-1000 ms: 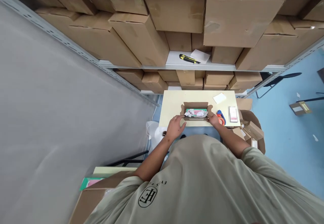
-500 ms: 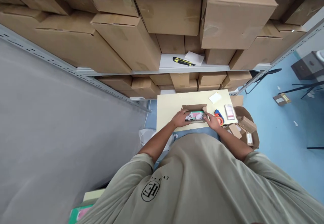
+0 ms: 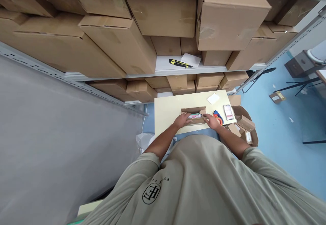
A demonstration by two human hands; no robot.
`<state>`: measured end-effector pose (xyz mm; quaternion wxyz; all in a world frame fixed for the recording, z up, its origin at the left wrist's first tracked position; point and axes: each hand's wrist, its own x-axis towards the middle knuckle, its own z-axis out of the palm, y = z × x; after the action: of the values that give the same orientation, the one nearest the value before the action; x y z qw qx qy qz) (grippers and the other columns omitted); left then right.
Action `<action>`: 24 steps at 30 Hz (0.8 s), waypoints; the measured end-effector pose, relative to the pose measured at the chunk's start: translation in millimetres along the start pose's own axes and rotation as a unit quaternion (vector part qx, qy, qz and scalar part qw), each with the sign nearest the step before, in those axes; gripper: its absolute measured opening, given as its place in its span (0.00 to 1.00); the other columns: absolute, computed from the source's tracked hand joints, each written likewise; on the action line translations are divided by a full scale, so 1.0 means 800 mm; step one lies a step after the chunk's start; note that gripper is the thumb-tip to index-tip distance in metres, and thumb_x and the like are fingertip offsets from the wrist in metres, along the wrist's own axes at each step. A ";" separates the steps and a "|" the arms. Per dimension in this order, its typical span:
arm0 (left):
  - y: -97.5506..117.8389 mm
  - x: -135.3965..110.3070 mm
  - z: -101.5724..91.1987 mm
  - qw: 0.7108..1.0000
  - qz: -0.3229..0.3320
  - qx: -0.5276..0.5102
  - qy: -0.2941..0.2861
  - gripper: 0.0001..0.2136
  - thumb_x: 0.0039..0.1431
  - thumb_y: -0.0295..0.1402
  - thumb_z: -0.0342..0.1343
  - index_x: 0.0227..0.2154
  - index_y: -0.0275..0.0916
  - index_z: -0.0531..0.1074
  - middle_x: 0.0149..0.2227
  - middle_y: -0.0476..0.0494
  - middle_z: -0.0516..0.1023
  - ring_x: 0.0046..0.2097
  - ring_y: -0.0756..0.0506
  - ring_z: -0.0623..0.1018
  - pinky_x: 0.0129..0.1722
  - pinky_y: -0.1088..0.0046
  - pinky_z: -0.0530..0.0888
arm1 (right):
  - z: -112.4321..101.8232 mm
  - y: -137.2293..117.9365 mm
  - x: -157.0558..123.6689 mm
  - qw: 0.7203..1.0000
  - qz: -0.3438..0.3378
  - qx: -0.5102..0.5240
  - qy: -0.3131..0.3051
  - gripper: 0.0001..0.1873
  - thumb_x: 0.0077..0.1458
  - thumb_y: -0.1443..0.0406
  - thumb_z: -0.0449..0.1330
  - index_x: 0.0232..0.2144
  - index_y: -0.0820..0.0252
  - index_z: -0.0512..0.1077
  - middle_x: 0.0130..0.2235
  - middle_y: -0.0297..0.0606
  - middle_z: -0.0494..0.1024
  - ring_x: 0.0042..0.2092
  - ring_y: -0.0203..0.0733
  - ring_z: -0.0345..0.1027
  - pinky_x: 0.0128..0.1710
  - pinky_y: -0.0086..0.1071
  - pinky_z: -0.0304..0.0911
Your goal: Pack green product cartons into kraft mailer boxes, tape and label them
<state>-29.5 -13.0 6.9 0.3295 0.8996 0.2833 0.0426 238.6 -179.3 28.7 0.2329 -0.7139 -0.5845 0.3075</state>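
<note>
A small open cardboard box point(image 3: 195, 120) sits near the front edge of the pale yellow table point(image 3: 166, 111). Its back flap stands up, and the near flap partly covers what is inside. A pink-and-green item with crumpled white paper point(image 3: 195, 115) shows within. My left hand point(image 3: 182, 120) grips the left end of the box, fingers over the near flap. At the right end my right hand point(image 3: 211, 121) holds the flap corner. Just right of that hand lies a blue and orange tape dispenser point(image 3: 218, 117).
A white card point(image 3: 213, 98) and a pixelated flat item point(image 3: 228, 112) lie on the table's right part. Beside it stands a large carton point(image 3: 252, 135) of small boxes. Shelves ahead hold many cartons point(image 3: 158, 9) and a yellow-black utility knife point(image 3: 180, 63). A grey wall point(image 3: 63, 143) rises at left.
The near flap of the box has come up and now hides more of the contents. Both hands have stayed at the box ends. The view has shifted slightly.
</note>
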 end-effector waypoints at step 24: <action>0.028 -0.016 0.044 0.983 -0.011 0.182 -0.017 0.31 0.72 0.24 0.48 0.75 0.37 0.72 0.81 0.30 0.63 0.82 0.30 0.61 0.80 0.40 0.58 | -0.020 0.091 -0.017 0.914 0.384 -0.106 0.080 0.26 0.69 0.64 0.58 0.66 0.67 0.68 0.65 0.64 0.72 0.65 0.66 0.71 0.66 0.53 0.67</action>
<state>-20.4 -53.8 -5.1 0.1658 0.9420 0.2905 -0.0281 298.8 -207.3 -8.3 0.0661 -0.9262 -0.2734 0.2510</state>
